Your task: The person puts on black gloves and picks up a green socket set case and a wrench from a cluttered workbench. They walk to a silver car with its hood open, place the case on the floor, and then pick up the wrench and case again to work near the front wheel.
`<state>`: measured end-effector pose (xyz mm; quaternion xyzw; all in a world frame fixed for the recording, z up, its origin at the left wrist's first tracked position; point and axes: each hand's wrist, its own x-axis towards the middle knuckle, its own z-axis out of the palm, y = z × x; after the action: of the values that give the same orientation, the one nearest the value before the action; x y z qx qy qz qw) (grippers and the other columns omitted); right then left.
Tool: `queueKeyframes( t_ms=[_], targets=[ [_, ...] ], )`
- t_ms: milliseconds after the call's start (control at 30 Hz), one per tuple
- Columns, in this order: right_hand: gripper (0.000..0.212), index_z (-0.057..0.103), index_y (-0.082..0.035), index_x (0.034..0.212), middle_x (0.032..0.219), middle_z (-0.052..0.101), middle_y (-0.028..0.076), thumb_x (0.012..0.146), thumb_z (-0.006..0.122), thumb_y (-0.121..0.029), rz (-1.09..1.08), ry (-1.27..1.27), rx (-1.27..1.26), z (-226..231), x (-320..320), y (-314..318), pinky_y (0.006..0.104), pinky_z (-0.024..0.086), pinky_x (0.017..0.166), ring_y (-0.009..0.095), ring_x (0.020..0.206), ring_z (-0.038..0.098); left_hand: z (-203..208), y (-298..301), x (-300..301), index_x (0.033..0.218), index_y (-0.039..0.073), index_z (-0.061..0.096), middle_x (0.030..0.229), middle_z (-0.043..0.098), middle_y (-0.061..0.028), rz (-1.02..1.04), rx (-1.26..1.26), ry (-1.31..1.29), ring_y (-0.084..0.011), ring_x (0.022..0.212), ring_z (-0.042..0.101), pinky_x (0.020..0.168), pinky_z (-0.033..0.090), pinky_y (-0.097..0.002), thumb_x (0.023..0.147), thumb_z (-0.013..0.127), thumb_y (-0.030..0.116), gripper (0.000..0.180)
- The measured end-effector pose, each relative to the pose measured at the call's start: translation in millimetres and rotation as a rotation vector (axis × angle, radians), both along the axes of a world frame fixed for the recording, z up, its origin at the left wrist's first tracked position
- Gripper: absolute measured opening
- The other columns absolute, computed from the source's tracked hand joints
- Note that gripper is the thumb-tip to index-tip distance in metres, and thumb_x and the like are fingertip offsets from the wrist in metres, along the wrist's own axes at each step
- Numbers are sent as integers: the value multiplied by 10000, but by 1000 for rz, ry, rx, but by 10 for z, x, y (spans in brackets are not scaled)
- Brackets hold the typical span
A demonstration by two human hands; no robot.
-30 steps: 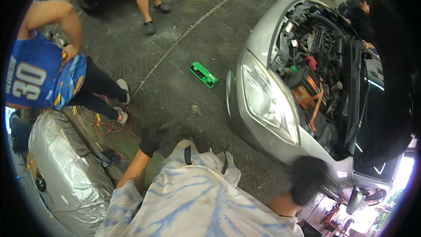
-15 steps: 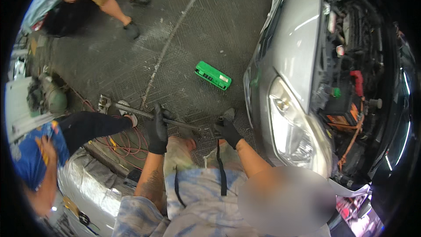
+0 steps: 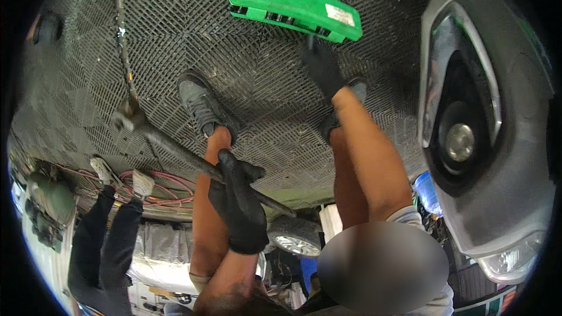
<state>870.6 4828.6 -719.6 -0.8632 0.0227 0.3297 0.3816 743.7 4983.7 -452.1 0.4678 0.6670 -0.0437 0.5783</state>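
My left hand [image 3: 239,199], in a black glove, is closed around a long dark metal bar [image 3: 178,153] with a forked, wrench-like head. The bar slants across my left leg, its head out to the left and its thin end to the lower right. A green hard plastic case [image 3: 293,4] lies shut on the floor mat, with black latches along its near side and a pale label. My right hand [image 3: 324,67], also gloved in black, reaches down to the case's near edge. Its fingers look stretched toward a latch; contact is hard to make out.
The ribbed floor mat [image 3: 257,90] lies beneath my shoes. At the right is a car's grey bumper [image 3: 497,199] with a fog lamp. Red hoses [image 3: 172,190] coil at the left beside another person's legs [image 3: 96,246]. A car wheel [image 3: 297,243] shows low in the middle.
I have bent down, so the green case appears much nearer. My right hand has left the bar's end area and moved out to the case. My left hand still holds the bar.
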Motion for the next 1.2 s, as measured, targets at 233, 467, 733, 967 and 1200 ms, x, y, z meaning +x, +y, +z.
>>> queueKeyframes(
  t_ms=[233,467,733,967,1200],
  targets=[
    [421,669,8,952,777,668,147,842,635,-397,-193,88,125,282,835,121,419,488,721,279,749,643,118,171,256,813,10,608,692,619,-78,-206,-164,61,-142,650,563,646,448,-297,1029,441,345,432],
    [580,680,3,970,1012,667,240,727,663,-523,91,-39,-482,-81,782,182,464,497,859,399,973,633,-80,226,192,827,13,583,654,573,-62,-70,-155,-8,-159,637,563,688,484,-322,1009,510,308,355],
    [444,639,-48,1043,871,688,141,789,709,-405,97,-331,-221,-4,569,443,450,511,718,343,793,659,-54,410,212,800,25,568,674,542,-45,9,-231,-16,-138,652,545,679,496,-323,1011,505,304,355],
    [376,650,-39,1020,918,680,142,763,720,-304,400,-616,-246,-196,582,606,435,496,788,314,892,647,-31,522,223,818,16,581,684,539,-41,91,-247,-13,-138,647,532,677,499,-321,1010,507,303,354],
    [346,669,-7,925,818,691,142,741,740,-292,170,-511,-170,-319,639,626,407,513,724,291,765,671,-49,544,228,808,-24,607,672,594,-60,104,-242,5,-147,620,587,636,451,-280,989,559,269,348]
  ],
)
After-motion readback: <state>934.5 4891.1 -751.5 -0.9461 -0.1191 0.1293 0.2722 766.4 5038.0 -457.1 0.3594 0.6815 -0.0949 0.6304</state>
